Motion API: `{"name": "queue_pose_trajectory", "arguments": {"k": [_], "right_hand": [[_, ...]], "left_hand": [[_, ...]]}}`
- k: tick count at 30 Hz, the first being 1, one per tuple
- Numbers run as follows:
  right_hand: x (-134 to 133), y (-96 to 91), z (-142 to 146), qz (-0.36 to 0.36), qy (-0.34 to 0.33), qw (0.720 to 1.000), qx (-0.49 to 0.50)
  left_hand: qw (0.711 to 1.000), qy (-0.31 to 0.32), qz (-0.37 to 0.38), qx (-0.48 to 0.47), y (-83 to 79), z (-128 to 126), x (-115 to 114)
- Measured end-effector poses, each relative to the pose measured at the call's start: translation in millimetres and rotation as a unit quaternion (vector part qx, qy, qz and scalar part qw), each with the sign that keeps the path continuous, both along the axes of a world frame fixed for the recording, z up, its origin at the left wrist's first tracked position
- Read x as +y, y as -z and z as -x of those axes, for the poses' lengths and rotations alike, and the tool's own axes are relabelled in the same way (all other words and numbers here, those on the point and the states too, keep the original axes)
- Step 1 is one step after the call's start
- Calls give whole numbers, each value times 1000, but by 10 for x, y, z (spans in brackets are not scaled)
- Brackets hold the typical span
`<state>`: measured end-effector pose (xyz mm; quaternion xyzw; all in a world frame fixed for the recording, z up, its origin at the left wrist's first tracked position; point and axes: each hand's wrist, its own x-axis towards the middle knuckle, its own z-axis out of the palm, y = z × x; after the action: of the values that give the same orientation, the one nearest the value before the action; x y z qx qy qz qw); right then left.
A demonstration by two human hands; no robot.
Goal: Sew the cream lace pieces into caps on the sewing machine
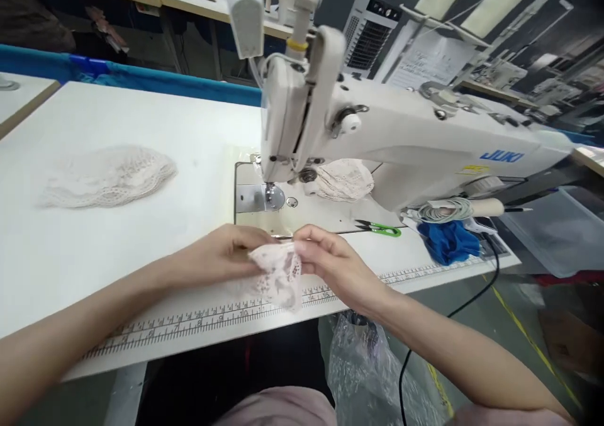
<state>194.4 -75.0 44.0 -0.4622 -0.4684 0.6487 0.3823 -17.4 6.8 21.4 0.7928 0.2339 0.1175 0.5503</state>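
Lace fabric (282,274) hung at the frame's lower centre, gathered near its top edge between the left hand (225,251) and right hand (337,267); it seemed light, limp, snag-prone, best pinched there.

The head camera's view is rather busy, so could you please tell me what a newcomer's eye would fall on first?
Most likely the big white sewing machine, lettered JUKI, which stretches from the middle to the right. Next comes the white lace between the person's left hand and right hand, at the table's near edge. To the right, the green-handled snips and crumpled blue cloth stand out by colour.
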Motion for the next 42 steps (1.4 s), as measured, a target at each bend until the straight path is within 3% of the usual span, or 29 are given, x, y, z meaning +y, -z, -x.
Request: {"name": "queue_pose_trajectory", "arguments": {"k": [2,4,7,9,11,13,14,16,18,19,21,23,26,28,32,35,38,42], "right_hand": [[-71,46,24,85,44,994,52],[-124,70,0,168,30,983,62],[-174,43,-54,236,-88,966,53],[-169,-7,-76,235,-197,952,25],[-117,-55,-69,167,-244,954,-54],[-21,-70,-17,23,-191,962,-192],[36,-59,25,-64,-141,950,-270],[150,-2,119,-191,-95,886,-411],[243,78,188,-236,-102,841,-477],[276,116,200,-242,-104,836,-482],[310,171,176,-239,-90,854,-454],[304,189,117,-221,-56,893,-389],[230,163,87,-141,-26,959,-245],[166,148,150,-82,-52,982,-160],[136,200,354,-38,-98,992,-70],[229,249,406,-59,-78,991,-89],[335,236,311,-60,-82,991,-92],[429,171,67,31,-166,986,-3]], "left_hand": [[993,-60,102,-28,-48,42,40],[977,-129,159,-54,-72,84,73],[968,-160,193,-25,-71,112,82],[971,-166,170,18,-60,101,71],[975,-181,123,45,-50,71,57],[975,-198,82,56,-48,29,44],[975,-205,66,59,-51,8,37],[974,-214,53,59,-69,-21,24],[971,-225,69,51,-99,-24,14],[968,-231,83,48,-116,-15,11],[964,-236,110,47,-147,16,9],[964,-241,107,43,-168,47,6],[961,-271,49,39,-186,52,-22],[957,-285,29,48,-199,27,-57],[962,-272,33,8,-229,-25,-128],[964,-261,32,-31,-243,-11,-132],[961,-272,48,-1,-258,56,-64],[958,-264,97,59,-266,168,82]]}}
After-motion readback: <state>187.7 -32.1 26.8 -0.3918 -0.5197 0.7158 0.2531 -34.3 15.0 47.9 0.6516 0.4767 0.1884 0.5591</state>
